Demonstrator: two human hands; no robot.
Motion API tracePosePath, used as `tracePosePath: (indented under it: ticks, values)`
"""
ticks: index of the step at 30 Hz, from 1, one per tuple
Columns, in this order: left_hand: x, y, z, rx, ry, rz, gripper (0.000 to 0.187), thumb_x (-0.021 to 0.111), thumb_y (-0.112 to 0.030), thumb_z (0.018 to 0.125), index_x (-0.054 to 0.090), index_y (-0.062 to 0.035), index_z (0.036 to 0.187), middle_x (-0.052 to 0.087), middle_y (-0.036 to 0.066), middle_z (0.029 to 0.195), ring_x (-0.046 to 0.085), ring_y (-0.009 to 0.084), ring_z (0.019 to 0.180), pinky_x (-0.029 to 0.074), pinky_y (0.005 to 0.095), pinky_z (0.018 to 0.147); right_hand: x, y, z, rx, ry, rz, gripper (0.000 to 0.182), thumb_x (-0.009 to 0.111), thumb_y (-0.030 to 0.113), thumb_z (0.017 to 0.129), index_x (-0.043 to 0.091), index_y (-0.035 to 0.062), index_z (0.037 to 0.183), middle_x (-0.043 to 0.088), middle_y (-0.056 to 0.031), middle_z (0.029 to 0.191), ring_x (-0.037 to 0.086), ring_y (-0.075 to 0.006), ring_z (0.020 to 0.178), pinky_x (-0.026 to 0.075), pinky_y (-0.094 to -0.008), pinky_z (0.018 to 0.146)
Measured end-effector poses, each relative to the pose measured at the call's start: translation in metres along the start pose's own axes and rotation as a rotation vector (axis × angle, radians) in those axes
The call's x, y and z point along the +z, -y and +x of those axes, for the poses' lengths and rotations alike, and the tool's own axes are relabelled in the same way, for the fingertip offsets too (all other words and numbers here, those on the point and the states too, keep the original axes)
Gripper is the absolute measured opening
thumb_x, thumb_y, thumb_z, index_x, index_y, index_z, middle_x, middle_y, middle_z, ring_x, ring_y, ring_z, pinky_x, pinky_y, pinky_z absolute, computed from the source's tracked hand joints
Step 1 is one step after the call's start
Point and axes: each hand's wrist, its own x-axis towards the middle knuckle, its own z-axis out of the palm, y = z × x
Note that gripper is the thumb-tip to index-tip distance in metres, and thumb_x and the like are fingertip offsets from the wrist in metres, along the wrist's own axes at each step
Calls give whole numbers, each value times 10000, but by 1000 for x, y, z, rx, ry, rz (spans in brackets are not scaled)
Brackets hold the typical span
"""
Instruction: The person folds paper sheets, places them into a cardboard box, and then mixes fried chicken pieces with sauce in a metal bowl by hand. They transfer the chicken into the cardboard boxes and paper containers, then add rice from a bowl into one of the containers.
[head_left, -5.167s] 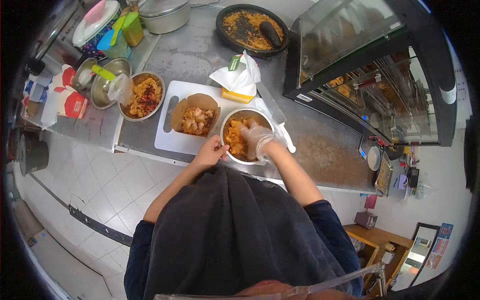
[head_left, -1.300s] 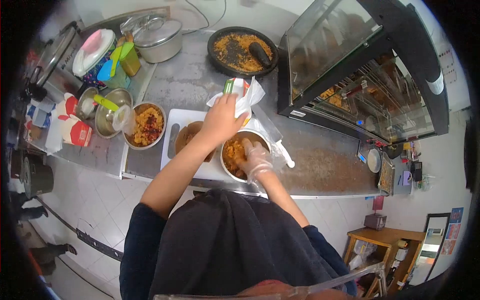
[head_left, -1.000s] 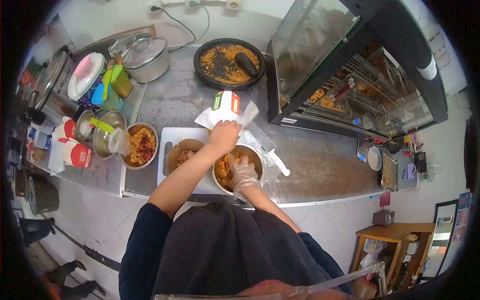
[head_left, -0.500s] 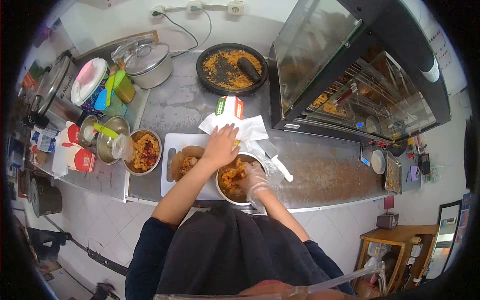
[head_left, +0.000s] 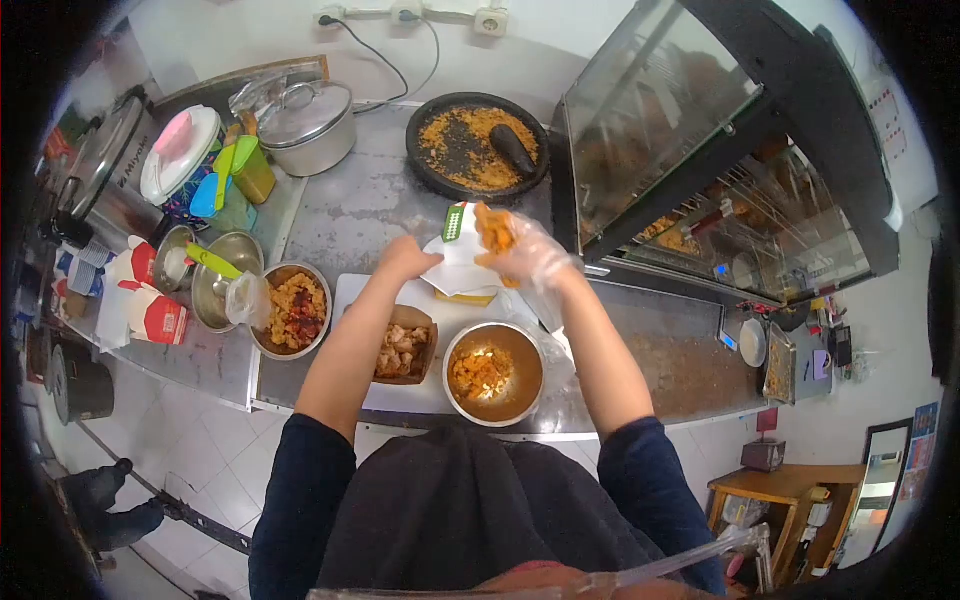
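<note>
My right hand (head_left: 535,258), in a clear plastic glove, grips orange-brown crumbly fried pieces (head_left: 495,230) above a paper-lined box (head_left: 465,297) with a yellow edge. White paper (head_left: 455,275) with a green and red print lines this box. My bare left hand (head_left: 407,260) is at the paper's left side, fingers curled and thumb against its edge. Nearer me, a steel bowl (head_left: 538,385) contains more of the orange-brown food. Left of it, a brown carton (head_left: 408,378) of meat pieces sits on a white cutting board (head_left: 350,290), partly under my left forearm.
A stone mortar (head_left: 420,160) with orange crumbs and a pestle (head_left: 513,150) stands at the back. On the right is a glass display warmer (head_left: 660,130). To the left are a bowl of red-sauced food (head_left: 298,310), steel bowls (head_left: 250,250) and a lidded pot (head_left: 310,130).
My right hand has risen out of the steel bowl with food and is now over the lined box. My left hand has moved left, from on top of the paper to its edge.
</note>
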Motion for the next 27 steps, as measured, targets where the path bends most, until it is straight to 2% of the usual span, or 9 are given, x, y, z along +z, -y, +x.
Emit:
tracePosePath:
  ticks: [3,5,6,9,13,18,20,24,27]
  values:
    - [17,9,10,69,-38,47,449,721,-352,663,673,41,875,643,249,936,633,355,897,510,411,783,16,-12,50,-49,23,-75,541,756,201,690,551,133,1186,639,-91,1000,616,-158,830,513,-304,704]
    - [24,13,15,79,-61,46,377,715,-279,667,670,48,850,639,257,926,627,371,894,507,421,787,27,-16,66,87,45,-247,592,764,199,676,532,131,1216,638,-87,999,612,-164,822,509,-309,705]
    - [30,16,18,100,-125,12,350,705,-262,674,646,33,853,641,237,886,630,361,860,501,419,757,30,-22,66,112,155,-140,632,770,208,667,514,125,1238,632,-101,1038,609,-188,895,493,-316,774]
    - [32,17,11,160,-219,-67,296,676,-204,710,594,19,887,633,225,858,621,366,841,487,426,736,54,-74,83,39,153,-160,600,782,236,673,535,106,1204,628,-86,1051,580,-180,949,447,-304,855]
    - [26,10,-7,265,-337,-188,218,624,-130,787,537,14,927,616,242,862,597,401,860,470,454,741,48,-79,74,58,60,-4,605,769,178,676,523,121,1226,635,-87,1043,595,-183,945,473,-303,813]
    - [26,4,-4,184,-305,-133,235,606,-120,810,524,19,980,616,245,912,592,407,895,468,464,772,46,-85,85,87,19,264,577,781,204,685,530,93,1193,636,-80,1038,605,-186,911,478,-296,790]
    - [30,2,-1,156,-297,-104,233,602,-117,813,523,23,980,618,243,924,592,406,904,469,465,781,47,-86,91,147,6,13,608,796,221,671,525,85,1197,635,-85,1038,609,-192,906,480,-301,788]
    - [32,0,0,148,-317,-126,237,601,-102,809,524,29,991,625,234,935,593,405,913,476,458,795,50,-89,93,93,74,5,604,797,262,665,536,85,1180,634,-113,1044,612,-222,917,483,-321,801]
    - [35,4,3,161,-304,-121,236,589,-90,815,506,38,995,621,245,924,593,411,902,474,469,789,55,-85,92,31,154,-228,653,801,332,636,542,92,1186,630,-159,1043,612,-269,934,482,-350,811]
